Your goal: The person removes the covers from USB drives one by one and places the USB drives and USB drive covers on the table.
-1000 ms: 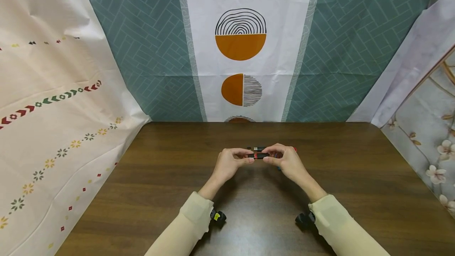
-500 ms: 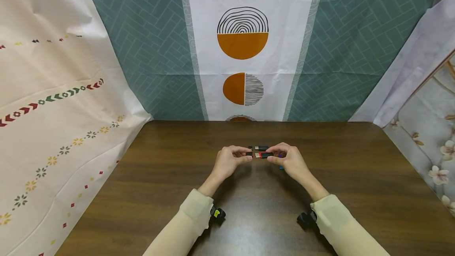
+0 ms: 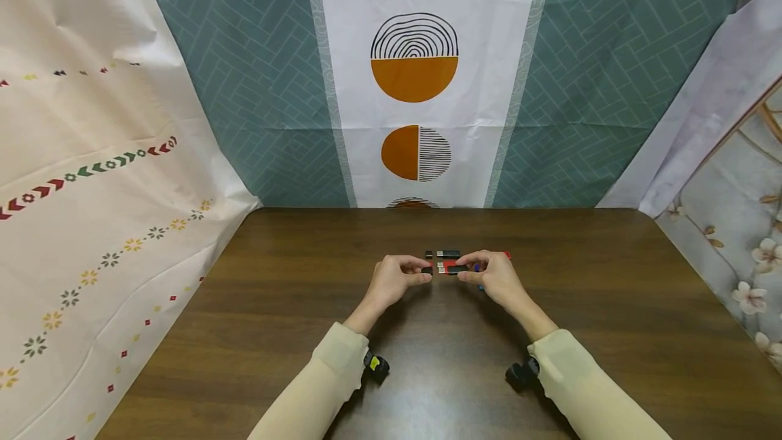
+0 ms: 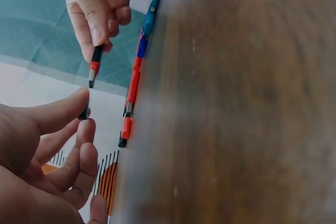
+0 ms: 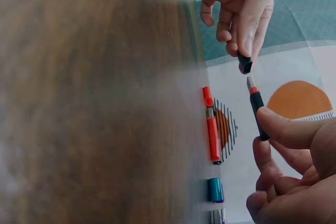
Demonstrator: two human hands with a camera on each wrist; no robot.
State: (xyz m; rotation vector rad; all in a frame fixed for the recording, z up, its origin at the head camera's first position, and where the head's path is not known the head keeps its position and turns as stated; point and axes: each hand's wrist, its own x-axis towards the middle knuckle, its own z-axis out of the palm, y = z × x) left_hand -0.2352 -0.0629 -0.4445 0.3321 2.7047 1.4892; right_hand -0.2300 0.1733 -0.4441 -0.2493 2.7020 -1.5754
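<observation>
My left hand (image 3: 389, 282) pinches a small black cap (image 5: 244, 64) between thumb and fingers. Opposite it, my right hand (image 3: 496, 284) grips the black body of a USB flash drive (image 5: 256, 108) with a red collar. The drive's bare metal plug points at the cap, and a short gap separates the two. Both pieces are held above the table. Behind them a red flash drive (image 5: 213, 135) lies with its red cap (image 5: 207, 96) off to one side, partly covered in the head view.
A black flash drive (image 3: 450, 254) and its separate black cap (image 3: 429, 254) lie farther back on the brown wooden table (image 3: 293, 304). Teal (image 4: 152, 14) and blue (image 4: 142, 46) pieces lie in the same group, partly behind my right hand. Patterned cloth (image 3: 275, 87) hangs behind the table.
One second ago the black cap and the flash drive met end to end. They have since come apart, baring the metal plug, and both hands have shifted slightly.
</observation>
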